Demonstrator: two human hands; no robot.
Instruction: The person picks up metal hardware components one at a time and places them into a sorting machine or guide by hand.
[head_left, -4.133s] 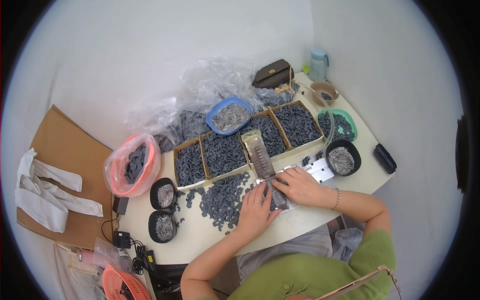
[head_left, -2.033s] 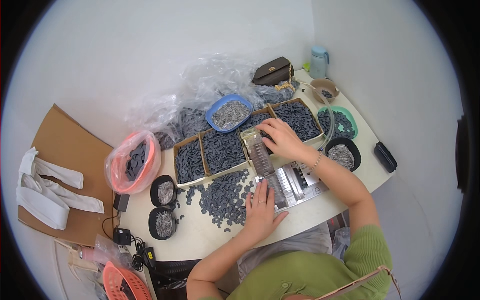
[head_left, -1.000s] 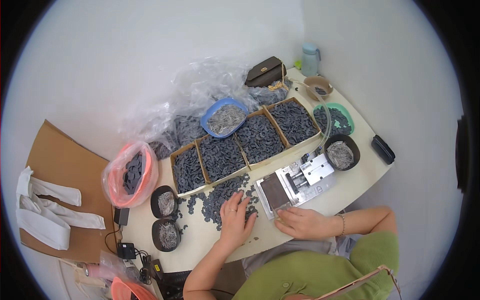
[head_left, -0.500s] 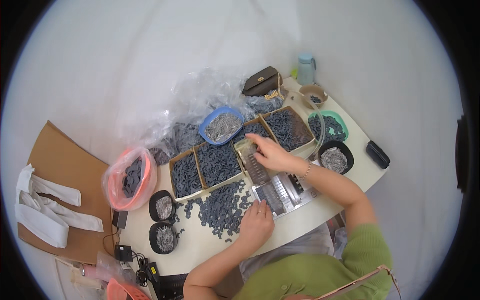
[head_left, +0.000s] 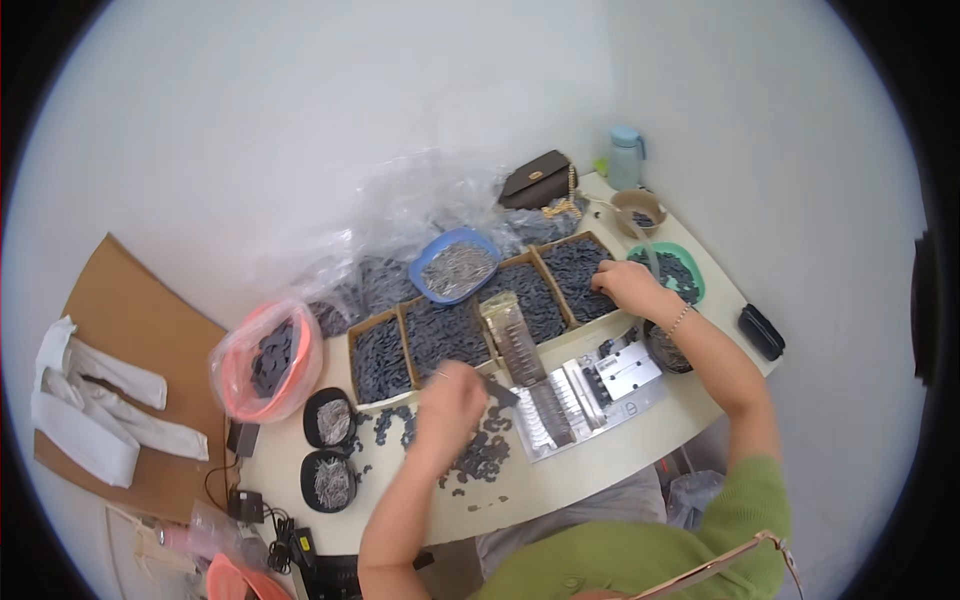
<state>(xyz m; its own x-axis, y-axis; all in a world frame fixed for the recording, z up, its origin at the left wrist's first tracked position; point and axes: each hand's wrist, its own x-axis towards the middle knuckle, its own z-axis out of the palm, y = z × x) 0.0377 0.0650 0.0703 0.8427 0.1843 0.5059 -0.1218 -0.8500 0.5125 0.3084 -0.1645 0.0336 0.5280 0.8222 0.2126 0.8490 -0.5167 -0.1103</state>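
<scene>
My left hand (head_left: 452, 397), smeared by motion, is over a loose pile of small dark grey pieces (head_left: 480, 455). Its fingers cannot be made out clearly. Fingers of my right hand (head_left: 634, 290) are drawn together at the right edge of the rightmost cardboard compartment of dark pieces (head_left: 578, 278); whatever they pinch is hidden. Between my hands, a metal fixture (head_left: 600, 392) with ridged rows lies on the table. A clear ridged plastic piece (head_left: 515, 345) leans from its left part toward the cardboard compartments.
A blue tray of metal pins (head_left: 458, 265) rests on the compartments. Black bowls of pins (head_left: 330, 480) stand left; another black bowl (head_left: 668, 348) sits under my right forearm. A green tray (head_left: 690, 262), a bottle (head_left: 626, 160), a black case (head_left: 762, 332) and a bagged pink basket (head_left: 268, 360) surround them.
My right hand has left the clear ridged plastic piece and moved right to the rightmost compartment. My left hand has lifted off the fixture and moved left over the loose pile.
</scene>
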